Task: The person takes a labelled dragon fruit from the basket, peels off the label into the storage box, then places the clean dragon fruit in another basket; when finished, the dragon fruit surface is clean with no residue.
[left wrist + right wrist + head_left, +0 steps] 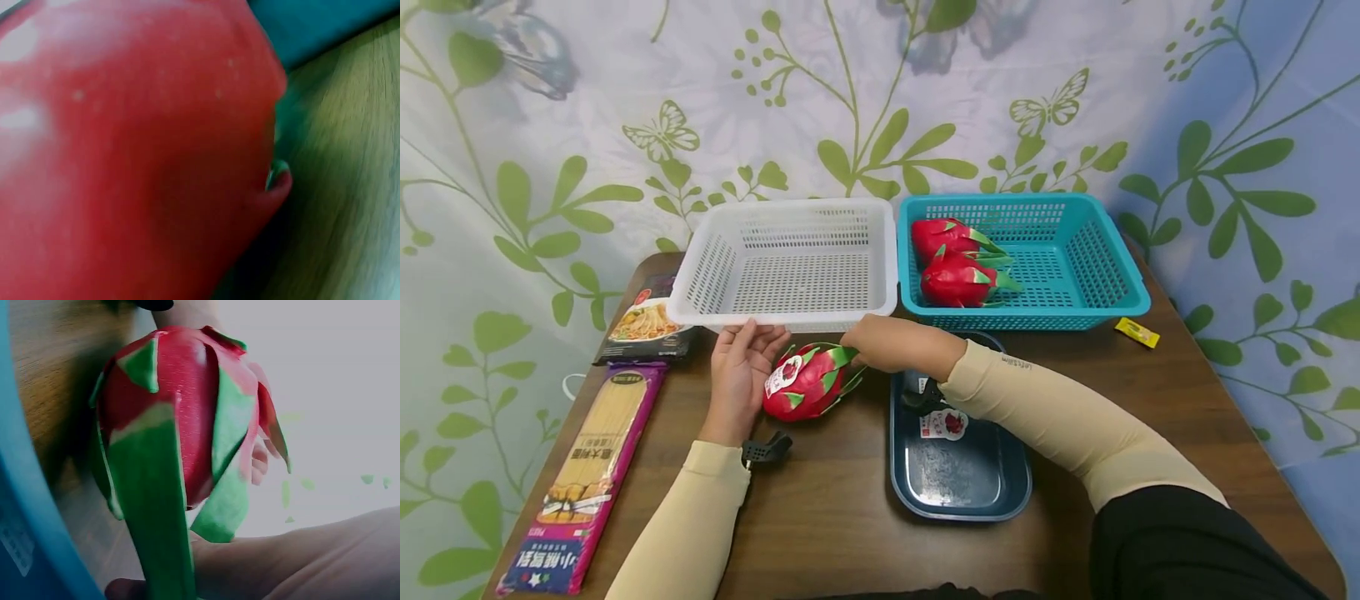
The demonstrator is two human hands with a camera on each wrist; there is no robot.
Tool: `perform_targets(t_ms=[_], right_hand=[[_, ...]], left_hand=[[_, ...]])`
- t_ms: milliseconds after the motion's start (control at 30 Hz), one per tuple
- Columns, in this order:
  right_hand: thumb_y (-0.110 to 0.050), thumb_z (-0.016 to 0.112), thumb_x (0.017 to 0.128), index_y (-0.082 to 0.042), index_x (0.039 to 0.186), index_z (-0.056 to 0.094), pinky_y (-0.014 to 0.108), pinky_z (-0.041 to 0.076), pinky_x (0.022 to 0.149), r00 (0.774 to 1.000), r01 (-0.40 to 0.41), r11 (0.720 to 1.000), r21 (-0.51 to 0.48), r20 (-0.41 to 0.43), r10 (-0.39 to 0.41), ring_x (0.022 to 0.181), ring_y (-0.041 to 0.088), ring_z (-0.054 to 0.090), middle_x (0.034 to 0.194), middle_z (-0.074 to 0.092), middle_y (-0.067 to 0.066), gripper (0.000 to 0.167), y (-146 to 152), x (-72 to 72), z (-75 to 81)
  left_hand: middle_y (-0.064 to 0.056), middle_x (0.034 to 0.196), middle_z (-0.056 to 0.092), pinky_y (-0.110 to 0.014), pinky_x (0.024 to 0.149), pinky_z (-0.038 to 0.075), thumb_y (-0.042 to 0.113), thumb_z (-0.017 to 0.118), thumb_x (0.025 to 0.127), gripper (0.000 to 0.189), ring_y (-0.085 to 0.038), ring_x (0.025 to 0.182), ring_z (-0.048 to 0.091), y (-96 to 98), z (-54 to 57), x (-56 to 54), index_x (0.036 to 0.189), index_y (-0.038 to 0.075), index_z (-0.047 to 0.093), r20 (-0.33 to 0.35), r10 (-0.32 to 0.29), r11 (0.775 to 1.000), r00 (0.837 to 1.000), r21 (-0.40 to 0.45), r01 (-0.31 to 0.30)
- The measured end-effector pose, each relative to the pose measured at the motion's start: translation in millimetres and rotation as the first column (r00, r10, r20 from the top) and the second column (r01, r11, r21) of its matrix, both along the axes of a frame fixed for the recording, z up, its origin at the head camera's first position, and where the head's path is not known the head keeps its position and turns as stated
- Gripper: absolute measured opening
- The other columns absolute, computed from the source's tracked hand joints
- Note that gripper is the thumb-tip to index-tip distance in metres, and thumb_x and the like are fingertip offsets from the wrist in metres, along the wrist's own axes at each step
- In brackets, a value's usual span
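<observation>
A red dragon fruit point(808, 385) with green-tipped scales and a white label is just off the front of the white basket point(782, 320). My right hand point(886, 342) pinches its green leafy end; in the right wrist view a finger point(237, 565) and the thumb lie by a long green scale. My left hand point(741, 375) is at the fruit's left side, palm turned toward it, fingers loosely extended. Whether its fingers touch the fruit I cannot tell. The fruit's red skin point(144, 150) fills most of the left wrist view.
Two dragon fruits point(958, 279) lie in the teal basket point(1120, 283) at right. A dark blue tray point(958, 500) with a label point(943, 423) in it is under my right forearm. At left are a pasta pack point(591, 450) and a noodle bag point(647, 321); a yellow packet point(1137, 332) sits far right.
</observation>
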State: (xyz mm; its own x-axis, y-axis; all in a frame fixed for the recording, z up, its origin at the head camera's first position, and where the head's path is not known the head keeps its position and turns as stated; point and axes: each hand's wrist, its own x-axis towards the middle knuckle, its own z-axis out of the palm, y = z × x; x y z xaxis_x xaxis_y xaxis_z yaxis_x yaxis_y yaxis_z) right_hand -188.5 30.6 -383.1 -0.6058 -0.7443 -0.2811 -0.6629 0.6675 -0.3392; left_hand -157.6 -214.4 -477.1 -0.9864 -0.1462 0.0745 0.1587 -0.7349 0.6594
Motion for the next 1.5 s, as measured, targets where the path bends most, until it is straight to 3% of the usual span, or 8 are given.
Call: perform_targets(t_ms=[200,367,500,900,1200,1300,1400,1500], right_hand=[[-0.024,0.076,0.1,-0.01,0.119,0.076,0.027,0.054,0.075,0.994,0.045,0.998,-0.042,-0.097,-0.049,0.083,0.016,0.064,0.103,0.075,0.003,0.024,-2.1,3.7,-4.3],[-0.026,0.075,0.1,-0.011,0.117,0.077,0.027,0.053,0.076,0.991,0.036,0.997,-0.065,-0.124,-0.044,0.084,0.015,0.063,0.104,0.075,0.001,0.022,-3.6,3.8,-5.3],[-0.027,0.074,0.101,-0.011,0.111,0.077,0.026,0.051,0.072,0.995,0.033,0.997,-0.075,-0.09,-0.04,0.079,0.014,0.062,0.093,0.073,-0.001,0.02,-4.6,5.5,-2.6],[-0.027,0.068,0.105,-0.003,0.125,0.073,0.029,0.057,0.09,0.948,-0.124,0.98,-0.154,-0.309,0.072,0.101,0.019,0.069,0.111,0.074,0.008,0.032,-36.2,30.5,23.5],[-0.029,0.071,0.103,-0.009,0.108,0.075,0.023,0.053,0.082,0.984,-0.105,0.959,-0.263,-0.169,0.061,0.087,0.013,0.063,0.097,0.071,0.0,0.022,-55.3,25.7,15.1],[-0.022,0.076,0.1,-0.012,0.099,0.074,0.022,0.049,0.086,0.975,-0.211,0.89,-0.405,-0.151,0.162,0.089,0.011,0.059,0.091,0.069,-0.005,0.011,-53.8,32.7,21.8],[-0.018,0.077,0.099,-0.012,0.099,0.074,0.023,0.05,0.087,0.924,-0.344,0.736,-0.583,-0.073,0.374,0.09,0.007,0.058,0.092,0.068,-0.008,0.006,-38.3,48.2,34.2],[-0.018,0.077,0.098,-0.012,0.105,0.076,0.029,0.056,0.083,0.889,-0.286,0.649,-0.705,0.056,0.453,0.09,0.008,0.062,0.098,0.071,-0.009,0.009,-7.7,62.3,47.0]], left_hand=[[-0.023,0.121,0.069,-0.04,0.102,0.053,0.018,0.055,0.111,0.027,-0.031,0.113,0.069,-12.6,-4.7,11.0,0.129,-0.002,0.051,0.024,-0.119,0.924,0.993,-0.364,0.119],[-0.02,0.149,0.054,-0.029,0.103,0.049,0.005,0.065,0.098,0.06,-0.026,0.131,0.053,-26.1,-9.2,24.4,0.152,-0.002,0.041,0.083,-0.316,0.627,0.945,-0.73,0.274],[-0.015,0.149,0.055,-0.029,0.099,0.053,0.008,0.08,0.089,0.079,-0.029,0.128,0.055,-30.3,-8.2,32.5,0.157,0.008,0.041,0.15,-0.333,0.498,0.931,-0.81,0.308],[-0.011,0.142,0.059,-0.026,0.096,0.053,0.008,0.094,0.078,0.084,-0.028,0.123,0.056,-17.3,-2.3,49.0,0.151,0.011,0.053,0.006,-0.194,0.437,0.981,-0.895,0.092],[-0.007,0.137,0.063,-0.023,0.091,0.053,0.002,0.097,0.072,0.087,-0.021,0.114,0.06,-11.8,2.1,53.5,0.147,0.012,0.056,-0.062,-0.164,0.39,0.984,-0.921,0.007],[-0.013,0.133,0.065,-0.021,0.09,0.052,-0.004,0.097,0.068,0.086,-0.019,0.109,0.062,-11.9,-1.0,53.2,0.144,0.005,0.057,-0.11,-0.163,0.375,0.98,-0.926,-0.041],[-0.022,0.131,0.066,-0.02,0.093,0.051,-0.01,0.093,0.067,0.084,-0.023,0.111,0.063,-10.3,-1.1,51.8,0.142,-0.004,0.056,-0.167,-0.177,0.401,0.97,-0.912,-0.084],[-0.018,0.136,0.065,-0.023,0.098,0.05,-0.007,0.093,0.069,0.085,-0.024,0.118,0.061,-9.9,-2.5,49.4,0.145,-0.001,0.056,-0.152,-0.187,0.426,0.971,-0.903,-0.059]])
